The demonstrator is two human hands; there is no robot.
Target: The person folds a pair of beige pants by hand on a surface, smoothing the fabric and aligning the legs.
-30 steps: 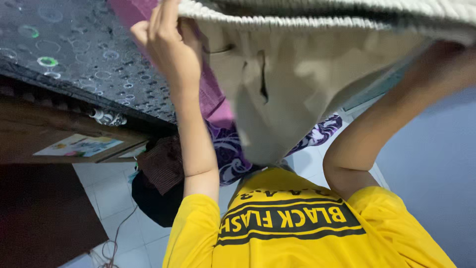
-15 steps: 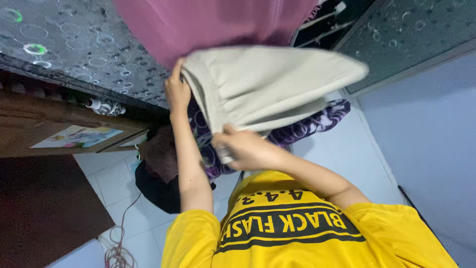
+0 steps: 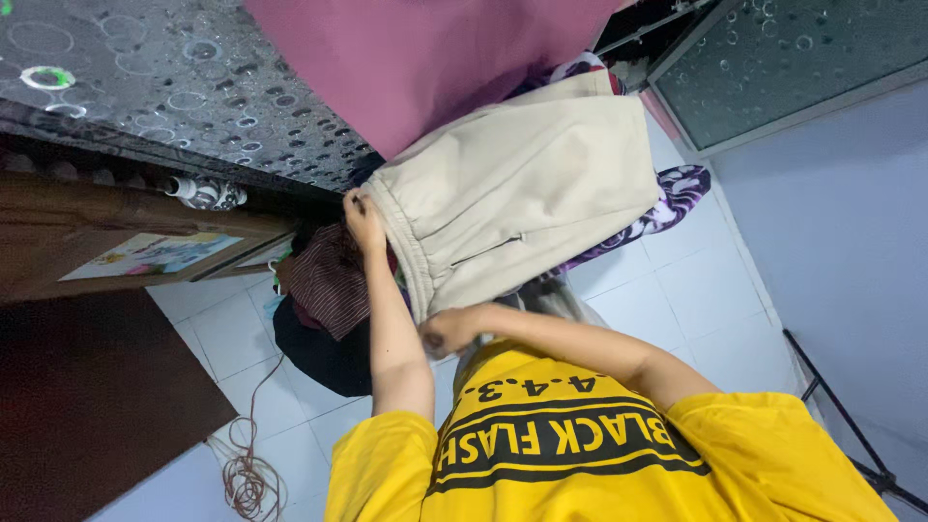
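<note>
Behind beige shorts [image 3: 522, 193] clamped by both hands' fingers [image 3: 360, 205], pink cloth [image 3: 416, 68] hangs.

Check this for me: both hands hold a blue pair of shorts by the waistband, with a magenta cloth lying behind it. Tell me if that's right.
Not quite: the shorts are beige, not blue. The head view shows the left hand and right hand gripping the gathered waistband, with a magenta cloth lying behind it.
</note>
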